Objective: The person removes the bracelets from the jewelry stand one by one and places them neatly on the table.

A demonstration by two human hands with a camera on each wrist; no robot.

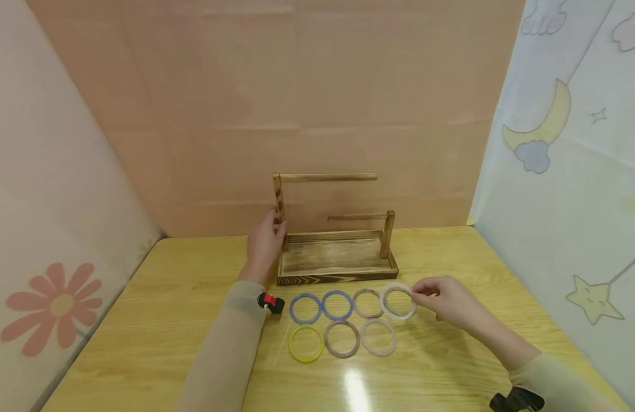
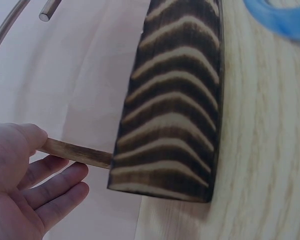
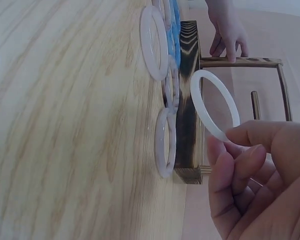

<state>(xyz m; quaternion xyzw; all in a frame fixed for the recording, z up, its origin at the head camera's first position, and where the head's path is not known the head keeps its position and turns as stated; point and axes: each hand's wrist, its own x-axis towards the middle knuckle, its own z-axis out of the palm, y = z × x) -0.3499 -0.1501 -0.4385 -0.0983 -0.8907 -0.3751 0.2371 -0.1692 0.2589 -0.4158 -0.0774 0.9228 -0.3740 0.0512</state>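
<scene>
Between thumb and fingers, my right hand (image 1: 446, 298) pinches a white bangle-like ring (image 3: 198, 104) by its edge, raised above the table. Another pale ring (image 3: 160, 150) lies below it. My left hand (image 1: 263, 246) holds the tall left post (image 1: 279, 197) of a dark-grained wooden rack (image 1: 338, 279), its thumb on the near side in the left wrist view. The rack has a shallow tray base, a high bar (image 1: 328, 177) and a lower bar (image 1: 356, 217), both without rings. Two blue rings (image 1: 305, 295) and a brownish ring (image 1: 367, 316) lie before the tray.
Nearer me lie a yellow ring (image 1: 306, 360), a grey-brown ring (image 1: 341, 356) and a pale ring (image 1: 378, 353) in a row. The wooden table (image 1: 142, 332) meets an orange-brown back sheet (image 1: 219, 114) and patterned side sheets.
</scene>
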